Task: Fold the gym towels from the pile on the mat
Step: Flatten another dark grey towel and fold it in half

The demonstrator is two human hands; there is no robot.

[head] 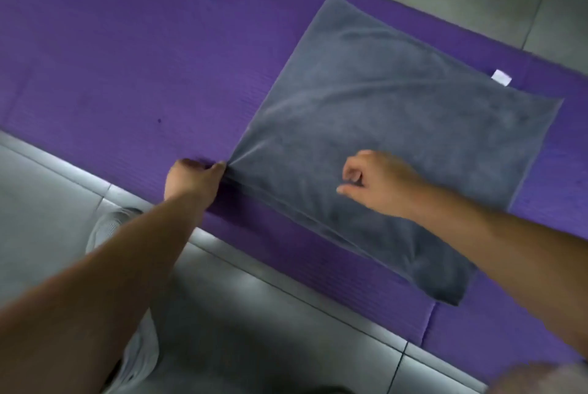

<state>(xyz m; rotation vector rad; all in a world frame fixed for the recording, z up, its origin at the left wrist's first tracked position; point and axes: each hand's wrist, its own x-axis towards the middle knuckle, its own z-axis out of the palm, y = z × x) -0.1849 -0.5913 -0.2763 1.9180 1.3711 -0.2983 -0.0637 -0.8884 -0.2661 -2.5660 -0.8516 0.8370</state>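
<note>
Towel [397, 139] – one, grey – is caught at its near left corner by the left hand [194, 180], whose thumb and curled fingers pinch the cloth so that taut creases fan out from the grip across the fabric. The right hand [378, 183] is over the towel's near middle with its fingers curled toward the thumb; motion blur hides whether it holds any cloth, so I cannot tell. Both of the person's forearms are bare and reach in from the near side. The towel lies spread nearly flat, turned at an angle, with a long fold line running along its near edge. One small white tag [501, 77] sticks out at its far right edge. Under it lies a purple ribbed mat [127, 59] – the towel sits wholly on it, toward the right. The mat rests on a grey tiled floor [47, 202], and a pale shoe [111, 225] shows beside the left forearm.
</note>
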